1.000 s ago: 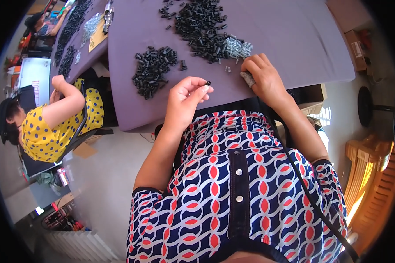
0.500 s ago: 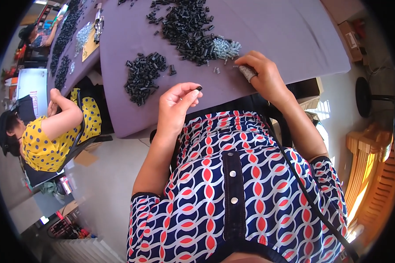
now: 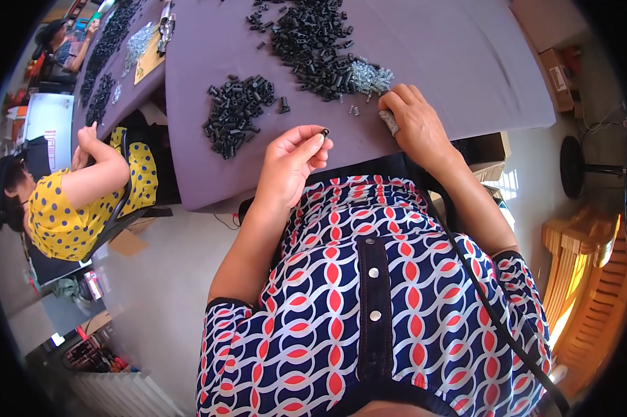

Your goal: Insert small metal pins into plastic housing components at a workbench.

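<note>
My left hand (image 3: 290, 161) is closed, pinching a small black tubular part (image 3: 325, 133) between thumb and fingertips just above the table's near edge. My right hand (image 3: 419, 128) rests at the table edge to the right, fingers bent and drawn together, a grey wrap (image 3: 389, 122) around one finger. Whatever its fingertips hold is hidden. Just beyond it lies a heap of small metal springs (image 3: 370, 76), with a few loose springs (image 3: 354, 110) nearer to me. A large pile of black tubular parts (image 3: 310, 45) adjoins the springs. To the left sits a smaller pile of the same parts (image 3: 237, 111).
A purple-grey cloth (image 3: 459, 76) covers the table. One black part (image 3: 284, 105) lies apart from the piles. At left, a co-worker in a yellow dotted top (image 3: 70, 212) sits by another table; a second person (image 3: 66, 48) is farther off. Wooden furniture (image 3: 591, 278) stands at right.
The view has shifted slightly. My right hand has drawn back a little toward me from the springs, its fingers curling more. My left hand keeps its pinch on the black part.
</note>
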A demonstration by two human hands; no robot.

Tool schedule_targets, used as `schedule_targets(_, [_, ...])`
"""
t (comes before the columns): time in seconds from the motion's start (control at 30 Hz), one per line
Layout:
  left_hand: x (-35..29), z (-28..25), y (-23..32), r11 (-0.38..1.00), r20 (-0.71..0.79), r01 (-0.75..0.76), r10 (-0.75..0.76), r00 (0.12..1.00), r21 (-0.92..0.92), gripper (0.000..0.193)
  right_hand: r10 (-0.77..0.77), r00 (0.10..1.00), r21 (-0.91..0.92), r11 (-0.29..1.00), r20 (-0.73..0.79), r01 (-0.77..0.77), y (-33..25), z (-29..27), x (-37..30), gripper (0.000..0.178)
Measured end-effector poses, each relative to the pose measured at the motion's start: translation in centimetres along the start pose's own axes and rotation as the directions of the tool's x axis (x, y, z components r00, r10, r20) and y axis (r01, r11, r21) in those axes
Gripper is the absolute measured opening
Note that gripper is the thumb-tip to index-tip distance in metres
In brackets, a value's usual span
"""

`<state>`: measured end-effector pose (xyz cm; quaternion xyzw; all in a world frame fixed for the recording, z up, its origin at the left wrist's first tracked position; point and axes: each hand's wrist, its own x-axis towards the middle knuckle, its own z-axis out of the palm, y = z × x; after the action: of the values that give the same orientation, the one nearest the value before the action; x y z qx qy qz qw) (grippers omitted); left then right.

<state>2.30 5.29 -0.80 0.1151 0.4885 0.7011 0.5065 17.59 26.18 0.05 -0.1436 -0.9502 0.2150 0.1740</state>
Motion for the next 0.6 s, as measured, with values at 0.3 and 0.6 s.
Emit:
schedule_targets(0.3, [-0.3, -0.3, -0.1, 0.999, 0.009, -0.017, 0.017, 1.0, 0.029, 0.016, 0.209, 0.977, 0.462, 0.864, 0.027, -0.198, 2.3, -1.4, -0.1, 0.03])
schedule_targets(0.6, [-0.4, 0.7, -0.2, 0.987, -0.03, -0.029, 0.034, 0.999, 0.16, 0.015, -0.022, 1.0, 0.068, 0.997, -0.007, 0.023, 0.4, -0.3, 0.8, 0.025])
